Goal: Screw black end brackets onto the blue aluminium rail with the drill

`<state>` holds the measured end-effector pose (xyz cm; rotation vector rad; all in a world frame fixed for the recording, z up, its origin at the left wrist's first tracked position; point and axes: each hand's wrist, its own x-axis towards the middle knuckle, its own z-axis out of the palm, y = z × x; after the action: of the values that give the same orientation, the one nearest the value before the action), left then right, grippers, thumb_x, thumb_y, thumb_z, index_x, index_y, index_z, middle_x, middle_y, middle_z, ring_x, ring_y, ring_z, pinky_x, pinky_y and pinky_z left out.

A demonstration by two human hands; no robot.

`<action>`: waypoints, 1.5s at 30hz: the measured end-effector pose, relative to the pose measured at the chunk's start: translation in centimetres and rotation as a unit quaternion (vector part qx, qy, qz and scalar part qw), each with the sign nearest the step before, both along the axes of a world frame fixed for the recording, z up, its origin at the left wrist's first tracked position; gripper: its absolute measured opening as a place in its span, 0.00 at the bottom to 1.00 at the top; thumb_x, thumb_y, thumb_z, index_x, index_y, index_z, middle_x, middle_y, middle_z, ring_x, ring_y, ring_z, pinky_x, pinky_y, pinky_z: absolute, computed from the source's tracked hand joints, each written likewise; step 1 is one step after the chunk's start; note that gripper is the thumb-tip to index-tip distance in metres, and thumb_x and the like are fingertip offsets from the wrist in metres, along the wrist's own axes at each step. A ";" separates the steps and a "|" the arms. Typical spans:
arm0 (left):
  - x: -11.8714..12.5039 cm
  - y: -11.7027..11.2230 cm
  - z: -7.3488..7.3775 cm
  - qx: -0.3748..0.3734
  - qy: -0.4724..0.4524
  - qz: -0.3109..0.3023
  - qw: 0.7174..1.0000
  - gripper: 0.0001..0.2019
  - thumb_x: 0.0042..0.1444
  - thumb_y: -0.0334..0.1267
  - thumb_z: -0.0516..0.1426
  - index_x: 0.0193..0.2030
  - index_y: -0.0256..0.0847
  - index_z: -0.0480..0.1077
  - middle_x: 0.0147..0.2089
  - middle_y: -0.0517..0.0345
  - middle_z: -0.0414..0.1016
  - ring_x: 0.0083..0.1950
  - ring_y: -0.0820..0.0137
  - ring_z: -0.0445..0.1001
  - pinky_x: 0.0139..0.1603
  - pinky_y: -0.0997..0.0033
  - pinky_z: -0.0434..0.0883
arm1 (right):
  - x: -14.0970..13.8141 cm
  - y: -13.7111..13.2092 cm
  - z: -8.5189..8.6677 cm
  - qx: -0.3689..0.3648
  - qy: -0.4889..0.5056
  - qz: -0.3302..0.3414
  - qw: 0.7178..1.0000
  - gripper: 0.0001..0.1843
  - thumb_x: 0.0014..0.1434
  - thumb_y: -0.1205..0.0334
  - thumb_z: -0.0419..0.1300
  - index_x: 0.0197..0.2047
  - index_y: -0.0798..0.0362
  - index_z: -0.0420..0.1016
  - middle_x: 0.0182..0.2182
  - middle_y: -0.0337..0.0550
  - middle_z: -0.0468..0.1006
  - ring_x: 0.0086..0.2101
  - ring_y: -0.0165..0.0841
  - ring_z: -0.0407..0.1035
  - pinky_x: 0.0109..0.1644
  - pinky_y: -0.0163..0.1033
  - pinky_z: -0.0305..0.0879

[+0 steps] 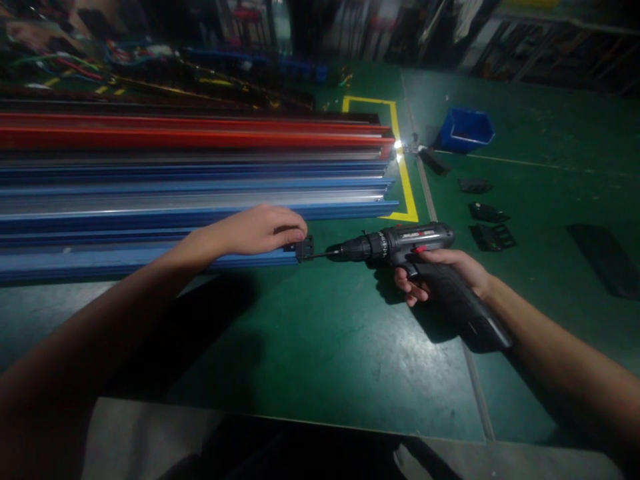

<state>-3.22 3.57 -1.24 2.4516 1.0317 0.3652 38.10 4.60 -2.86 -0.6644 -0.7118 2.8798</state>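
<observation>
My right hand [450, 270] is wrapped round the grip of a black cordless drill [417, 243] with a red switch. The drill lies level and its long thin bit points left, reaching a black plastic end cap [305, 248]. That cap sits at the near end of a blue metal profile [250, 258]. My left hand [265, 230] is closed over the profile's end, thumb beside the cap; its other fingers are partly hidden. Whether the bit's tip is seated in a screw cannot be made out.
Several more blue profiles [200, 200] and red profiles [200, 137] lie alongside behind. On the green tabletop [325, 360] to the right are a blue bin [467, 130], several black end caps [490, 237] and a dark flat piece [605, 260]. Yellow tape [407, 187] marks the surface.
</observation>
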 end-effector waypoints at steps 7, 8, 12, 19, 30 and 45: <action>0.0 0.0 0.1 0.000 0.002 -0.002 1.000 0.19 0.74 0.49 0.50 0.47 0.42 0.79 0.44 0.56 0.83 0.42 0.69 0.79 0.46 0.72 0.69 | 0.1 0.1 -0.1 0.005 -0.005 -0.003 1.000 0.22 0.68 0.55 0.64 0.53 0.69 0.76 0.43 0.57 0.83 0.38 0.36 0.81 0.55 0.43 0.77; 0.1 0.0 0.1 0.000 0.003 -0.001 1.000 0.19 0.74 0.49 0.50 0.47 0.42 0.79 0.44 0.56 0.83 0.42 0.69 0.79 0.46 0.71 0.69 | 0.1 0.1 -0.2 0.008 -0.003 -0.003 1.000 0.22 0.68 0.54 0.63 0.53 0.69 0.76 0.43 0.57 0.83 0.38 0.36 0.81 0.54 0.43 0.77; 0.2 -0.1 0.3 -0.002 0.008 0.003 1.000 0.19 0.73 0.49 0.50 0.46 0.43 0.79 0.43 0.56 0.83 0.41 0.68 0.79 0.45 0.71 0.69 | 0.1 0.1 -0.2 0.017 0.001 -0.001 1.000 0.22 0.69 0.54 0.62 0.53 0.68 0.76 0.43 0.57 0.83 0.38 0.36 0.80 0.54 0.43 0.77; 0.0 0.0 0.1 -0.002 0.008 0.002 1.000 0.18 0.73 0.49 0.50 0.47 0.43 0.79 0.43 0.57 0.82 0.40 0.69 0.78 0.45 0.73 0.68 | 0.0 0.1 0.0 0.022 -0.010 -0.002 1.000 0.21 0.68 0.55 0.63 0.52 0.68 0.76 0.42 0.57 0.82 0.38 0.36 0.79 0.54 0.44 0.77; 0.0 -0.1 0.2 -0.001 0.015 0.003 1.000 0.20 0.74 0.51 0.50 0.48 0.43 0.79 0.45 0.57 0.83 0.42 0.68 0.79 0.47 0.72 0.68 | -0.1 0.1 0.2 0.025 -0.048 0.003 0.999 0.21 0.65 0.51 0.65 0.50 0.62 0.77 0.41 0.52 0.83 0.36 0.34 0.79 0.52 0.43 0.77; -0.1 0.0 0.0 0.005 0.023 0.004 1.000 0.18 0.73 0.49 0.51 0.50 0.45 0.80 0.45 0.59 0.83 0.43 0.69 0.79 0.47 0.72 0.70 | 0.0 0.5 -0.5 -0.027 0.047 0.019 0.998 0.24 0.71 0.54 0.60 0.56 0.70 0.77 0.47 0.58 0.83 0.43 0.38 0.81 0.59 0.46 0.76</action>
<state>-3.35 3.54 -1.21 2.4765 1.0621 0.3191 38.07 5.06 -3.35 -0.5212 -0.6426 2.9528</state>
